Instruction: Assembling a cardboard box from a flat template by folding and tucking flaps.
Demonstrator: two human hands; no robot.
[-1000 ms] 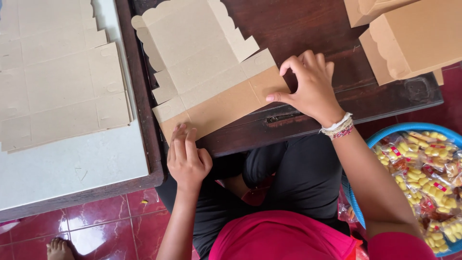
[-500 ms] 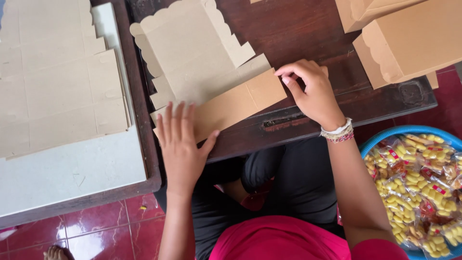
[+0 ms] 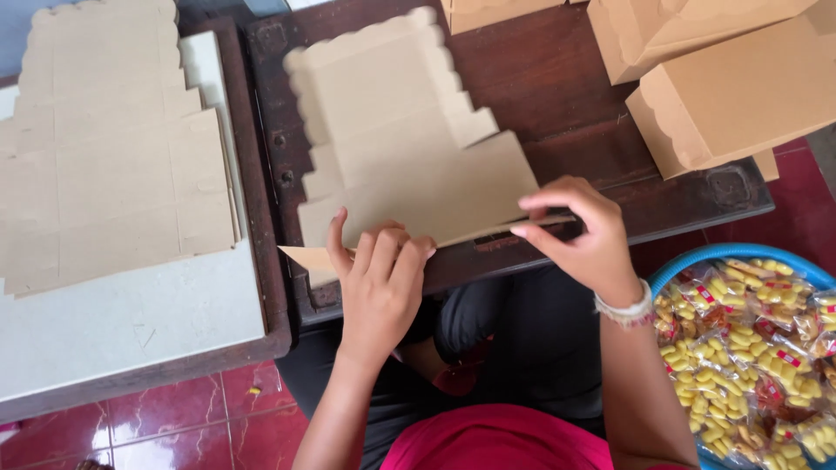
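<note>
A flat cardboard box blank (image 3: 401,148) with scalloped edges lies on the dark wooden table (image 3: 575,96), its near edge at the table's near rim. Both hands work on that near edge, where a long flap is folded up off the table. The left hand (image 3: 379,283) lies palm down with its fingers spread over the near left part of the blank, pressing the flap where a pointed corner of cardboard sticks out to the left past the table edge. The right hand (image 3: 579,239) is further right along the same edge, thumb and fingers pinched together on the thin raised rim of the flap; a pale bracelet (image 3: 625,311) sits on that wrist. The two hands are apart, both touching the same blank. To the left, on a separate lighter surface with a dark frame (image 3: 131,322), rests a stack of more flat blanks (image 3: 109,148) of the same shape. At the far right of the table stand several folded brown boxes (image 3: 740,87), close to one another. Near right, beside the person's knee, a blue basin (image 3: 697,257) holds many small clear packets of yellow snacks (image 3: 749,348). Red tiled floor (image 3: 192,426) shows at the near left.
</note>
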